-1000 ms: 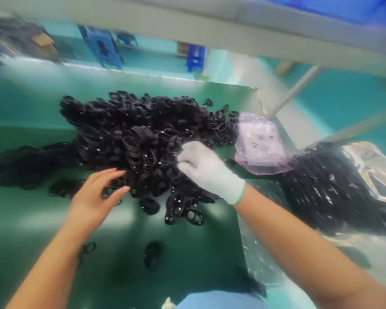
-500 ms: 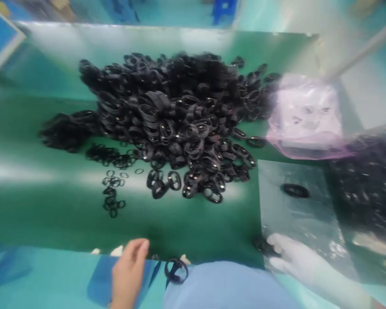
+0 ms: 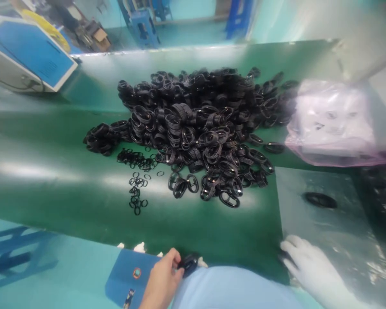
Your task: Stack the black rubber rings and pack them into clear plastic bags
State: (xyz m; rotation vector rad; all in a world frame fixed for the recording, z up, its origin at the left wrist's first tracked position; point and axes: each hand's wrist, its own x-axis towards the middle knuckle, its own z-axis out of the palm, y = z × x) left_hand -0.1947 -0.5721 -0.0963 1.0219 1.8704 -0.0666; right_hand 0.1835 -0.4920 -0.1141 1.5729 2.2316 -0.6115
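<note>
At the table's front edge my left hand (image 3: 164, 274), bare, has its thumb and fingers closed on a coiled black cable (image 3: 189, 265) by the blue clothing. My right hand (image 3: 310, 264), in a white glove, is over the lower left edge of a clear plastic bag (image 3: 296, 227). Its fingers are curled, with a blurred dark thing at the fingertips that I cannot make out. Another coiled cable (image 3: 321, 200) lies on or in that bag. A large heap of coiled black cables (image 3: 199, 124) covers the middle of the green table (image 3: 67, 184).
Small black rings (image 3: 137, 159) lie in front of the heap. A pinkish plastic bag (image 3: 336, 120) with white contents is at the right, near a dark bagged pile (image 3: 381, 189). A blue and white machine (image 3: 32, 51) stands far left; a blue stool (image 3: 128, 274) is below the edge.
My right hand has come from the heap down to the clear bag. My left hand has withdrawn to the front edge and closed on a coiled cable. The view has shifted left.
</note>
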